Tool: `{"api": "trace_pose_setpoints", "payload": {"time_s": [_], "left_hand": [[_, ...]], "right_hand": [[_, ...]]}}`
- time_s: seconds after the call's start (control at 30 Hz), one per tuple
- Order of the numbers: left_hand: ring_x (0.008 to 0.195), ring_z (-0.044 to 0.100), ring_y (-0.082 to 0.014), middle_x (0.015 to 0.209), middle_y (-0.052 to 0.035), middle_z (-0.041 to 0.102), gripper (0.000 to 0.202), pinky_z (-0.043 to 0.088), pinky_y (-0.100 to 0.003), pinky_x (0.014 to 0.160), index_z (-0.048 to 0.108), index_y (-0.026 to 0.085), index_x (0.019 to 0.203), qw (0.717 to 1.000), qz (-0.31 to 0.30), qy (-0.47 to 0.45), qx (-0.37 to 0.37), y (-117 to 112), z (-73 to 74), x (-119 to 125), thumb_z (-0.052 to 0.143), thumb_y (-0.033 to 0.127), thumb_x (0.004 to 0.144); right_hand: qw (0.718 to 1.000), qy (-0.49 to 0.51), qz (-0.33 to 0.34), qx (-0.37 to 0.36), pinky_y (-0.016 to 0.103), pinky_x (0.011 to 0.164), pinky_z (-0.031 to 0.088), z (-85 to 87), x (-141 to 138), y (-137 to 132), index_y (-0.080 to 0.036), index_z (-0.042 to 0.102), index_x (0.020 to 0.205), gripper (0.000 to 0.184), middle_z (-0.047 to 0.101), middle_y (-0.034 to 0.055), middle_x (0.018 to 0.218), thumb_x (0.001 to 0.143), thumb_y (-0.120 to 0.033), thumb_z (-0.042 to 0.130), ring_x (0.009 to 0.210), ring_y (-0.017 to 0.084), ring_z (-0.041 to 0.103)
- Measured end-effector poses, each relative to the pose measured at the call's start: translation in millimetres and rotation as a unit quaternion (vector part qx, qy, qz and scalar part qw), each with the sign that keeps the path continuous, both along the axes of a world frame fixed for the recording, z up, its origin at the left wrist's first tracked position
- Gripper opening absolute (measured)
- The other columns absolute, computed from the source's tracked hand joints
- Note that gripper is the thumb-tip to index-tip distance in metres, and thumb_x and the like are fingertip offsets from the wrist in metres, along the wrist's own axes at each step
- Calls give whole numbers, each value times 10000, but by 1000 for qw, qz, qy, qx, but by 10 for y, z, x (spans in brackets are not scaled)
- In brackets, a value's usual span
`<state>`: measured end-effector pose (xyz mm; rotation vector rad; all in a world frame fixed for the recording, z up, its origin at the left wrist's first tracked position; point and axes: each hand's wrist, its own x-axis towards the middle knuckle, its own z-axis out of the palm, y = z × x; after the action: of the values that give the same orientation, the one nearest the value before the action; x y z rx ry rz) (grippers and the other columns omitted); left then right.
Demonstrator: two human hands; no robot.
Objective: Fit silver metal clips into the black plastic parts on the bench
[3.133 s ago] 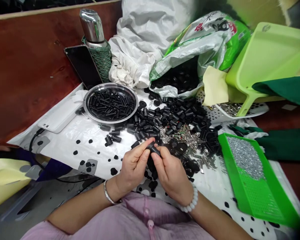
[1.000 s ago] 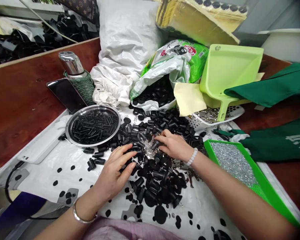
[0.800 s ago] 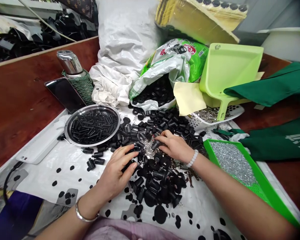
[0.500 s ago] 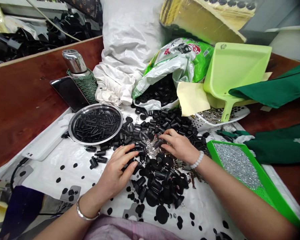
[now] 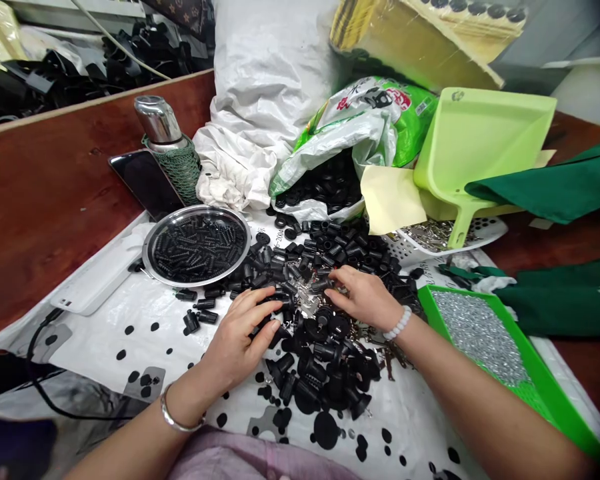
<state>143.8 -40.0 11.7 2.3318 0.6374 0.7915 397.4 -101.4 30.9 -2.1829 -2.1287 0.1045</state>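
Note:
My left hand (image 5: 245,333) is at the left side of a heap of black plastic parts (image 5: 343,243), its fingers curved round a black plastic piece (image 5: 284,300) that they partly hide. Across from it, my right hand (image 5: 365,297) pinches a small black plastic sleeve (image 5: 322,285) between thumb and fingertips. Small shiny metal pieces (image 5: 307,303) lie between the two hands. Nearer my body are black parts with wide round bases (image 5: 335,387), lying at various angles.
A round metal tray (image 5: 147,263) of black springs stands left, near a phone (image 5: 147,183) and a flask (image 5: 160,123). Behind is an open bag (image 5: 415,127) of black discs. A light green dustpan (image 5: 490,140) rests on a white basket (image 5: 495,233); a green tray (image 5: 570,413) holds silvery pieces.
The whole view has shifted slightly, so most things appear a little further right. My right fingers have closed in on the black sleeve; my left hand keeps nearly the same pose.

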Motion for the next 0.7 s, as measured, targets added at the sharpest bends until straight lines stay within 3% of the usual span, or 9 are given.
{"api": "trace_pose_setpoints", "payload": {"time_s": [0.33, 0.53, 0.7], "left_hand": [[1155, 500, -233, 1247, -112, 542, 257, 360, -476, 1015, 576, 198, 1107, 1000, 27, 2, 6, 28, 21, -39, 495, 194, 864], [1161, 497, -232, 1248, -109, 541, 256, 344, -474, 1033, 575, 194, 1110, 999, 34, 12, 12, 79, 38, -90, 486, 207, 870], [1163, 492, -231, 1252, -94, 535, 266, 332, -470, 1045, 572, 203, 1118, 999, 36, 14, 15, 111, 29, -120, 496, 216, 864]], "right_hand": [[1000, 23, 3, 2, 278, 674, 447, -34, 20, -28, -180, 574, 992, 228, 623, 60, 902, 845, -332, 488, 750, 168, 599], [1000, 25, -4, -1, 275, 662, 438, 124, 102, -45, -174, 568, 1032, 313, 616, 64, 940, 862, -415, 463, 749, 166, 595], [999, 10, -17, -49, 274, 625, 414, 214, 284, -178, -195, 602, 922, 163, 614, 44, 867, 836, -286, 499, 710, 166, 583]]}}
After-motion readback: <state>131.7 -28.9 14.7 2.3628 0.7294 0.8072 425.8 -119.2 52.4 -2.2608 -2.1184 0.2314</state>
